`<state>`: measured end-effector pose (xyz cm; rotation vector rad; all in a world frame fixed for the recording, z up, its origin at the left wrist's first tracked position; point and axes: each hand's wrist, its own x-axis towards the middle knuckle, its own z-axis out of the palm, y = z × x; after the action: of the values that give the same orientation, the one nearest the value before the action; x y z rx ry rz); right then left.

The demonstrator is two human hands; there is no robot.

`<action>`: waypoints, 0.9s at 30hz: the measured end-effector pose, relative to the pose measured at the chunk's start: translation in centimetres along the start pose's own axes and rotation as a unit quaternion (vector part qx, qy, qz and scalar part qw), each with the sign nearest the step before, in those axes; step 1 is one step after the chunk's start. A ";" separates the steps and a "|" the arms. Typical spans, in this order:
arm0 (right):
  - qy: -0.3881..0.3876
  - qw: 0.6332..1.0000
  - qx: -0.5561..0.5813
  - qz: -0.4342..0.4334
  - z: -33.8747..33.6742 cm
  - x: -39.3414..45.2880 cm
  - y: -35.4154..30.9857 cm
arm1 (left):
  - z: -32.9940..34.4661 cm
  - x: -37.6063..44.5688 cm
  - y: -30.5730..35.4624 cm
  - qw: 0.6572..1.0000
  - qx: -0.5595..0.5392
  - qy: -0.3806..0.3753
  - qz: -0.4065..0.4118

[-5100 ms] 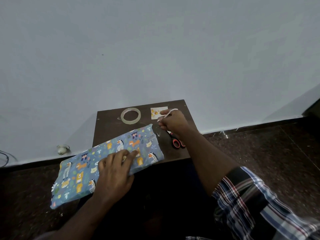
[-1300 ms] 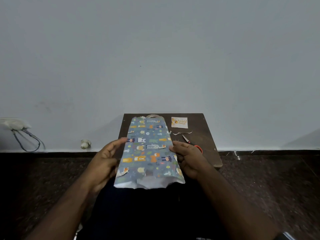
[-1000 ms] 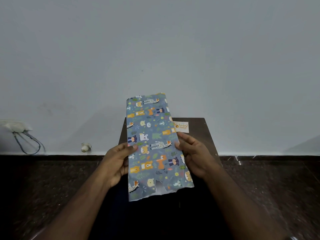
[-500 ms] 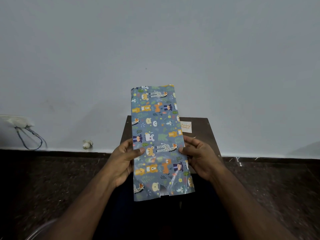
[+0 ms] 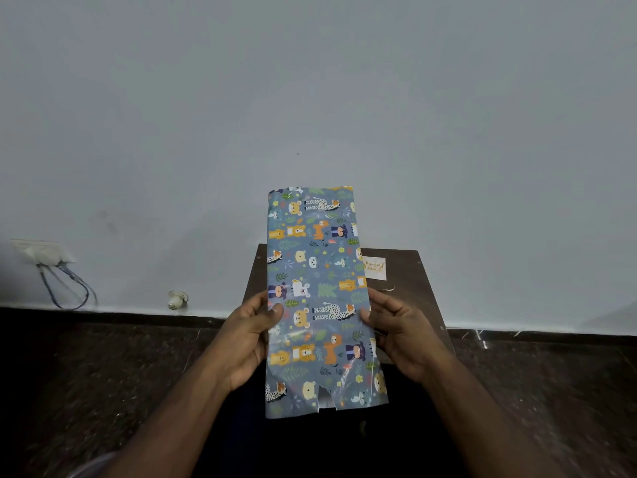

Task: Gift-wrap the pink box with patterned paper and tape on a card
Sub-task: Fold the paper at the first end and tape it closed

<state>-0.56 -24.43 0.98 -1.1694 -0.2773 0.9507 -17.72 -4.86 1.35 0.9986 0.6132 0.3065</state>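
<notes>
The box wrapped in blue animal-patterned paper [image 5: 320,294] stands tilted up on end in front of me, above the small dark table [image 5: 424,298]. My left hand [image 5: 248,336] grips its left edge and my right hand [image 5: 396,332] grips its right edge, thumbs on the front face. The paper's bottom edge hangs loose with a small tear. A small white card [image 5: 375,269] lies on the table behind the box, partly hidden by it. The tape roll and scissors are hidden from view.
A pale wall rises right behind the table. A wall socket with looping cables [image 5: 51,267] sits low on the left, and a small white object [image 5: 177,300] lies at the skirting. Dark speckled floor spreads on both sides.
I have lifted the wrapped box off the table and tipped it upright, raising it a little more over the last second. Both hands moved to its side edges.
</notes>
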 end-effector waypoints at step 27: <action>-0.032 0.976 -0.180 -0.117 0.9 0.7 -2.1 | 0.3 -0.7 3.0 0.996 -0.043 0.026 0.072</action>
<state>0.29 -23.48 2.98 -1.3999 -0.6460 0.7496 -18.00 -3.91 4.24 0.9555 0.5714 0.4842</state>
